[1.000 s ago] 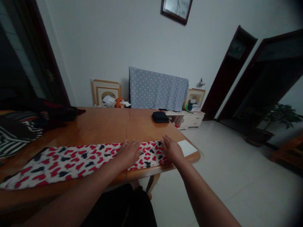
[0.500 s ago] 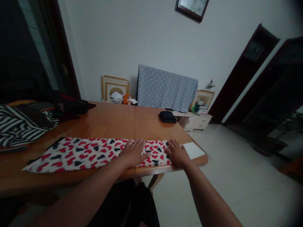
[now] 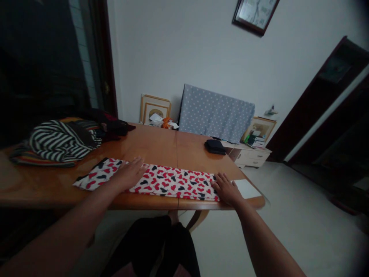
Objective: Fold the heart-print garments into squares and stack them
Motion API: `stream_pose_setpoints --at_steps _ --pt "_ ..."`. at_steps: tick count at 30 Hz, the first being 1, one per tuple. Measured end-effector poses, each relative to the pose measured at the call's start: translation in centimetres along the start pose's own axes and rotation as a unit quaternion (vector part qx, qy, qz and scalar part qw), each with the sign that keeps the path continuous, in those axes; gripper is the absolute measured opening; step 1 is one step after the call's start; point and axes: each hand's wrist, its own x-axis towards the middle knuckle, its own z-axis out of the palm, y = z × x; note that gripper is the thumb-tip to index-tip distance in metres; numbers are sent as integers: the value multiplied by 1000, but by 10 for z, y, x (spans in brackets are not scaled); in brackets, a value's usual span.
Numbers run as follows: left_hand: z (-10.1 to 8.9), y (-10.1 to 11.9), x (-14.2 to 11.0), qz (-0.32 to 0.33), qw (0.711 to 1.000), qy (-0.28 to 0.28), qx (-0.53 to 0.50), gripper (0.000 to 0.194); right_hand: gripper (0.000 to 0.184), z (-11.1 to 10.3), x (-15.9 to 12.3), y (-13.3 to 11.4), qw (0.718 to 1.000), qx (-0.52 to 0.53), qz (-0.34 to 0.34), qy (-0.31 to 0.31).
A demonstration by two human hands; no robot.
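Observation:
A long folded strip of white cloth with red and navy hearts (image 3: 173, 182) lies along the near edge of the wooden table (image 3: 150, 144). My left hand (image 3: 128, 174) rests flat on its left part, fingers slightly apart. My right hand (image 3: 226, 189) lies flat on the cloth's right end, close to a white sheet (image 3: 246, 188) on the table. Neither hand grips anything.
A striped garment pile (image 3: 62, 140) and a dark garment (image 3: 112, 127) lie at the table's far left. A black pouch (image 3: 215, 146) sits near the far edge. Beyond stand a polka-dot cloth (image 3: 216, 113) and a white cabinet (image 3: 252, 157).
The cloth strip looks shorter, its left end now further right. My left hand has slid left along it. The whole view has swung, with the room shifting right.

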Motion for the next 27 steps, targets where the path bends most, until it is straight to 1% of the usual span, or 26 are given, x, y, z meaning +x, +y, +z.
stream_pose_setpoints --at_steps 2,5,12,17,19,21,22,24,25,27 --pt "-2 -23 -8 -35 999 -12 21 73 61 4 2 3 1000 -14 -3 2" --pt "-2 -41 -19 -67 997 -38 30 82 60 6 4 6 999 -35 -9 0" --pt "2 -52 -26 -63 997 -35 22 89 56 0 -1 3 998 -56 -10 -14" --pt "-3 -55 -26 -62 997 -46 10 89 56 0 -1 4 997 -74 -5 -30" --pt "-7 -51 -27 -63 997 -45 10 89 55 -1 1 2 997 -79 -7 -24" --pt "-10 -41 -28 -53 998 -19 10 85 56 -5 5 -8 997 -75 -4 -5" --pt "-12 -33 -28 -41 999 0 8 82 57 -8 7 -17 998 -69 -12 5" --pt "-13 -14 -28 -6 1000 23 -10 74 59 -15 10 -44 998 -44 -42 28" --pt "-13 -2 -27 13 999 26 -24 71 59 -19 12 -62 997 -28 -68 35" --pt "-9 20 -27 53 997 24 -55 66 67 -23 14 -101 994 19 -94 58"
